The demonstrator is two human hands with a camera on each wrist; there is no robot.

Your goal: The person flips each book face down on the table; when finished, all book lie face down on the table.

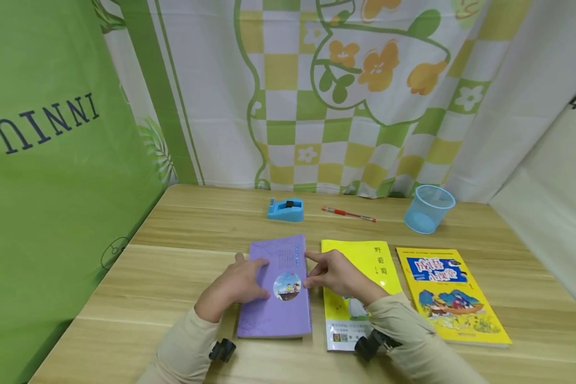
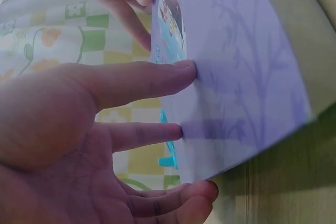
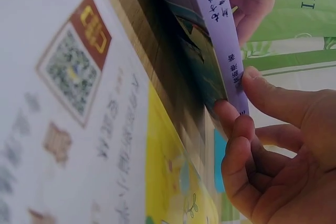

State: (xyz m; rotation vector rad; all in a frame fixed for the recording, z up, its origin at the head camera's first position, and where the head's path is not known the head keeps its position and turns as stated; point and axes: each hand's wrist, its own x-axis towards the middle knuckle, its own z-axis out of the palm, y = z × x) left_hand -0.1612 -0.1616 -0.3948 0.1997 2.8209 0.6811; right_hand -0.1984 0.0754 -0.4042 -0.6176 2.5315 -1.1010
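A purple book (image 1: 278,314) with a round picture on its cover lies between both hands. My left hand (image 1: 235,285) is at its left side, the thumb and one finger resting straight on the cover (image 2: 236,61); the other fingers lie at the book's edge. With the thumb on the spine (image 3: 226,51) and curled fingers at the lower edge, my right hand (image 1: 338,274) pinches the book's right side. The spine side is tilted up, showing part of the pictured underside (image 3: 202,59). Below the right forearm is a yellow book (image 1: 350,256), partly covered.
Another yellow book (image 1: 453,296) with a blue title patch lies at the right. Along the back of the wooden table (image 1: 149,272) are a blue tape dispenser (image 1: 286,210), a red pen (image 1: 348,214) and a blue mesh cup (image 1: 427,210). A patterned curtain (image 1: 288,96) hangs behind.
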